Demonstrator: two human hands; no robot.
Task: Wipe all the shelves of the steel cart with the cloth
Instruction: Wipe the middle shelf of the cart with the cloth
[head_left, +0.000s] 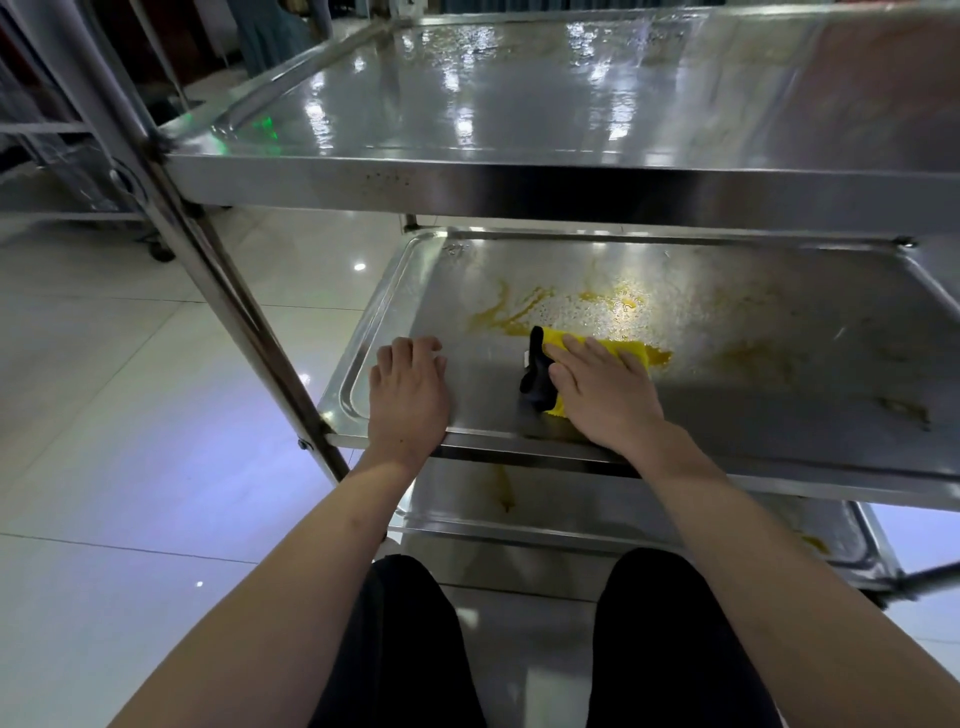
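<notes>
At the centre of the frame the right hand (605, 392) lies flat on the yellow cloth (631, 351), fingers straight and pressing it onto the middle shelf (779, 415) of the steel cart (467, 187); a black part of the cloth (536, 374) sticks out at the hand's left. The left hand (408, 387), fingers relaxed and slightly bent, rests on the shelf's near left corner, holding nothing, probably steadying the cart.

To wipe this shelf well, the cloth should likely sweep outward through the yellow smears (511, 312) just beyond it, then right toward the fainter stains (753, 358), keeping the palm flat and working into the raised rim so residue is lifted, not pushed into the corners.

The top shelf (519, 104) in the upper frame is wet and glossy, with no smears showing. The middle tray holds droplets and yellow residue. The bottom shelf (571, 512), partly hidden, shows a yellow streak (506, 491).
</notes>
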